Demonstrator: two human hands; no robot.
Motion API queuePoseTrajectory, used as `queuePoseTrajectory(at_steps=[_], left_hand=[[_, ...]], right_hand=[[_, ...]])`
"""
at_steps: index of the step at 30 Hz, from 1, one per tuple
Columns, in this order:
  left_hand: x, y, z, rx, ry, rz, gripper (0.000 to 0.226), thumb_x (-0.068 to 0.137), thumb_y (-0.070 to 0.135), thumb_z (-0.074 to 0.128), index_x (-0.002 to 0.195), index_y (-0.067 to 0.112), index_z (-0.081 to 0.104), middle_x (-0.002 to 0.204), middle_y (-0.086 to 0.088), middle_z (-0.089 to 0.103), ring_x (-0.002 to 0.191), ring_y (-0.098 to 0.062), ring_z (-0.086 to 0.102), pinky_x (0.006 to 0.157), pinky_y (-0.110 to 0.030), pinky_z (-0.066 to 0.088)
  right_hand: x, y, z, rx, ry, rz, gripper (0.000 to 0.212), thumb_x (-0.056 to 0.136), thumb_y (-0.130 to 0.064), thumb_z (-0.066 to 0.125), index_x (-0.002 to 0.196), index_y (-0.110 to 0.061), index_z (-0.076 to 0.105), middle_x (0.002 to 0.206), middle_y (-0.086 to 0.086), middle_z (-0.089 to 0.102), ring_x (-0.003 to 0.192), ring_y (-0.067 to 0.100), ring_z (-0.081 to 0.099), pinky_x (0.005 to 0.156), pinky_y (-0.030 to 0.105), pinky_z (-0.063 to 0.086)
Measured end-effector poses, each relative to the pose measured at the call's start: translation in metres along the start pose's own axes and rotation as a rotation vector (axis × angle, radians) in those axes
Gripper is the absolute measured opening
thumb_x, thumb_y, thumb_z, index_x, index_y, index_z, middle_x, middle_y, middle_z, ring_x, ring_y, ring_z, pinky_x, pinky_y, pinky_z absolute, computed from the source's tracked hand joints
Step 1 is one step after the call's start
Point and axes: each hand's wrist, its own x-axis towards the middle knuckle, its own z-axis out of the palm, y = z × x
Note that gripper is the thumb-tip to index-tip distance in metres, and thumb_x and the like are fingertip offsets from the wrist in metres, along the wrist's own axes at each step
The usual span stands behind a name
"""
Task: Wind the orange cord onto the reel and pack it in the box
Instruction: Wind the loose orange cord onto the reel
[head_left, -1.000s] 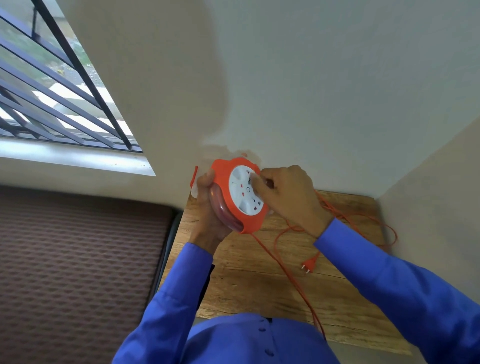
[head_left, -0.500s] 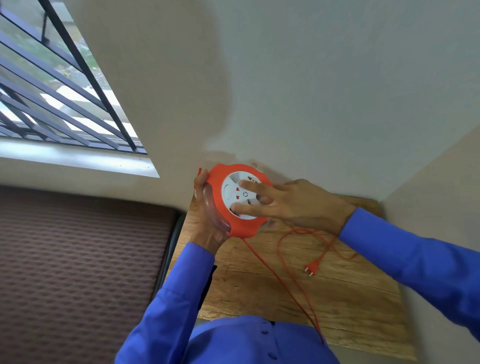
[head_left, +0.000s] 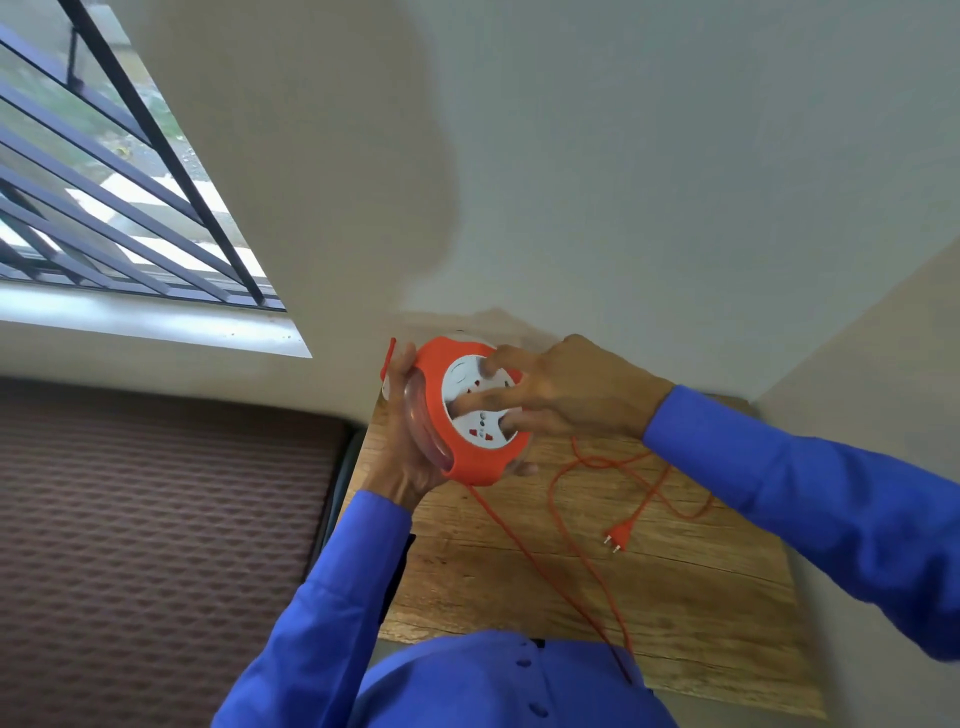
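A: Where is the reel (head_left: 470, 415) now?
B: Lifted above the wooden tabletop (head_left: 675, 582), the left hand (head_left: 410, 457) wrapped around its rim as before.
A: And the right hand (head_left: 561, 395)?
B: Its fingers (head_left: 498, 358), spread open, press the white socket face; half a second ago they lay lower.
A: The orange cord (head_left: 571, 540)?
B: Trailing loose across the tabletop, its plug (head_left: 618, 535) lying near the loops.

- The right hand (head_left: 566, 395), curled over the reel (head_left: 470, 415) a second ago, now spreads its fingers on the white face.
- Its forearm has swung out rightwards.
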Motion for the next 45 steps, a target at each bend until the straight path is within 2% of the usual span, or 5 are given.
queuePoseTrajectory(at_steps=[8, 20, 25, 33, 45], left_hand=[[0.011, 0.001, 0.027, 0.041, 0.331, 0.207, 0.089, 0.092, 0.072, 0.064, 0.152, 0.007, 0.051, 0.139, -0.027, 0.062, 0.128, -0.045, 0.061, 0.108, -0.07, 0.044], [0.014, 0.002, 0.054, 0.264, 0.46, 0.344, 0.081, 0.069, 0.073, 0.083, 0.129, 0.02, 0.075, 0.116, -0.014, 0.074, 0.104, -0.036, 0.07, 0.089, -0.054, 0.056], [0.011, 0.003, 0.041, 0.291, 0.567, 0.316, 0.124, 0.064, 0.072, 0.088, 0.156, 0.001, 0.047, 0.127, -0.025, 0.063, 0.11, -0.037, 0.07, 0.092, -0.046, 0.06], [0.001, 0.0, 0.025, 0.109, 0.302, 0.264, 0.079, 0.101, 0.066, 0.051, 0.147, 0.003, 0.06, 0.139, -0.024, 0.067, 0.13, -0.041, 0.065, 0.108, -0.056, 0.051], [0.002, -0.005, 0.031, -0.12, -0.008, 0.121, 0.088, 0.11, 0.064, 0.027, 0.163, -0.006, 0.031, 0.158, -0.038, 0.043, 0.147, -0.056, 0.041, 0.117, -0.07, 0.032]], right_hand=[[0.014, -0.01, 0.016, 0.557, 0.181, 0.693, 0.059, 0.079, -0.063, 0.081, 0.134, -0.044, 0.072, 0.082, -0.014, 0.081, 0.079, 0.001, 0.072, 0.084, 0.038, 0.062], [0.022, -0.006, 0.04, 1.199, 0.149, 1.193, 0.067, 0.089, -0.068, 0.065, 0.059, -0.01, 0.08, 0.038, -0.002, 0.052, 0.029, 0.008, 0.04, 0.035, 0.017, 0.034], [0.014, -0.025, 0.044, 1.239, 0.138, 1.04, 0.058, 0.103, -0.051, 0.056, 0.068, -0.013, 0.082, 0.052, 0.004, 0.069, 0.034, 0.012, 0.053, 0.04, 0.018, 0.043], [-0.012, -0.025, 0.043, 0.22, 0.155, 0.386, 0.05, 0.104, -0.027, 0.061, 0.153, -0.033, 0.051, 0.146, 0.004, 0.058, 0.062, 0.02, 0.064, 0.048, 0.026, 0.042], [-0.016, -0.02, 0.036, 0.205, 0.228, 0.288, 0.046, 0.099, -0.05, 0.061, 0.145, -0.048, 0.057, 0.12, -0.006, 0.077, 0.081, 0.015, 0.072, 0.056, 0.031, 0.057]])
